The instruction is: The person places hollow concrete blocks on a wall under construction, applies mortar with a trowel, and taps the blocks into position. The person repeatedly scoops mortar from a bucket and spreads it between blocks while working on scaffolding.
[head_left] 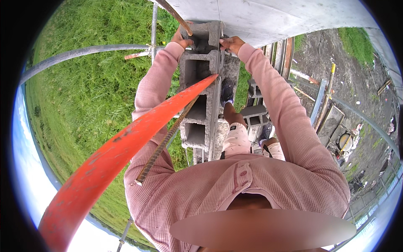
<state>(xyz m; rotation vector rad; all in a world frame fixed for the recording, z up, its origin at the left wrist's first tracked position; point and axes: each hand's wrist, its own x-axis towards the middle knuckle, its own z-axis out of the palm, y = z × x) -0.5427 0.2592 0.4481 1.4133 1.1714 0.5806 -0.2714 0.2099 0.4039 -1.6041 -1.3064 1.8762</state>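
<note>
A grey hollow concrete block [215,29] sits at the far end of a row of blocks on top of a narrow wall [213,105]. My left hand [183,40] is wrapped over its left edge, with fingers at the hollow. On the opposite side, my right hand [231,43] has thumb and fingers closed at the block's right edge, where a thin line runs down beside it. An orange pipe [138,130] rises from the wall toward me and hides part of my left sleeve. Beside it stands a ribbed steel bar [161,147].
Another rusty bar [178,17] sticks up near my left hand. A pale sheet wall [268,17] closes the far side. Scaffold pipes [96,49] cross at left and right. Loose blocks [254,111] lie by my feet. Grass spreads left; muddy ground lies far below right.
</note>
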